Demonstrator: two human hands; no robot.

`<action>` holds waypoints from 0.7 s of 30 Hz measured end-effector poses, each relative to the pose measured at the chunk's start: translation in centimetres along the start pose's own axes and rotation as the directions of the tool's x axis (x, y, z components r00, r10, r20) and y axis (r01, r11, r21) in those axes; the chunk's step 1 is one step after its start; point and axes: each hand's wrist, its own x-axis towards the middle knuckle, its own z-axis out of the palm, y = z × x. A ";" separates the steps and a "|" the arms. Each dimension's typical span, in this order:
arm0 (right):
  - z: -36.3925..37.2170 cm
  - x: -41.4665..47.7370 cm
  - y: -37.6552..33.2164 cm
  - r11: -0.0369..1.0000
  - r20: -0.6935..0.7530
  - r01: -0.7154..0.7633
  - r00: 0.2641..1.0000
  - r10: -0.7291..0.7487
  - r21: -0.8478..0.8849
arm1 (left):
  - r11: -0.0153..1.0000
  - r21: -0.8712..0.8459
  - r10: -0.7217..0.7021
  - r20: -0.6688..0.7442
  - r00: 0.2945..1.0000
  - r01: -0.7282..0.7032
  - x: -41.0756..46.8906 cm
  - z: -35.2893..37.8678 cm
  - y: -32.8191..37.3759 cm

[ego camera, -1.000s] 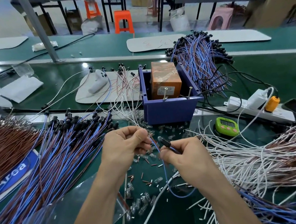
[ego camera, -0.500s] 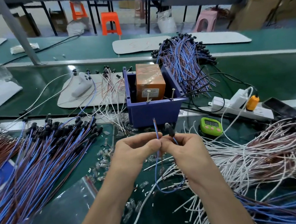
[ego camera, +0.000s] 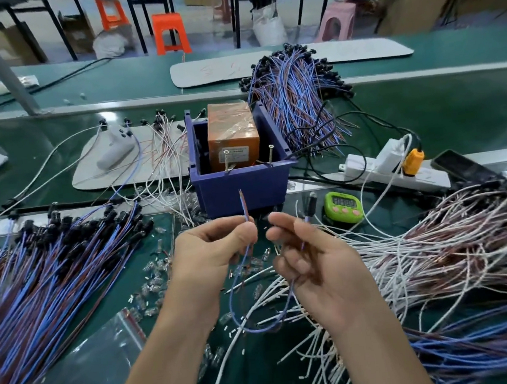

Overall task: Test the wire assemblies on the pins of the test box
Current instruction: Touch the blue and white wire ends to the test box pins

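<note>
right hand farther right, plug of wire blurred

Smooth plastic test box, metal pins, glossy, perhaps rubber, green bench

Centre lane up to blue box rim and pins: open. Blue wire pile blocks frame left, white wire pile frame right; green timer just right of lane.
</note>
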 end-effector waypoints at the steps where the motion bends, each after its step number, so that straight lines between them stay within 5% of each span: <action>1: -0.1 0.1 0.1 0.999 -0.014 0.011 1.000 -0.011 -0.042 | 1.000 0.020 0.010 0.009 1.000 -0.011 -0.1 0.2 -0.1; 7: -0.3 0.1 0.5 0.910 -0.080 0.080 0.989 -0.123 -0.408 | 0.985 0.167 0.053 -0.023 0.998 -0.048 0.0 0.3 -0.5; 14: 0.3 0.4 0.6 0.881 -0.158 0.127 0.963 -0.220 -0.456 | 0.922 0.356 0.148 0.044 0.988 -0.154 0.0 0.3 -0.6; 21: 0.4 0.9 0.6 0.878 -0.169 0.130 0.958 -0.231 -0.460 | 0.954 0.237 0.153 0.133 0.979 -0.181 -0.3 0.1 0.0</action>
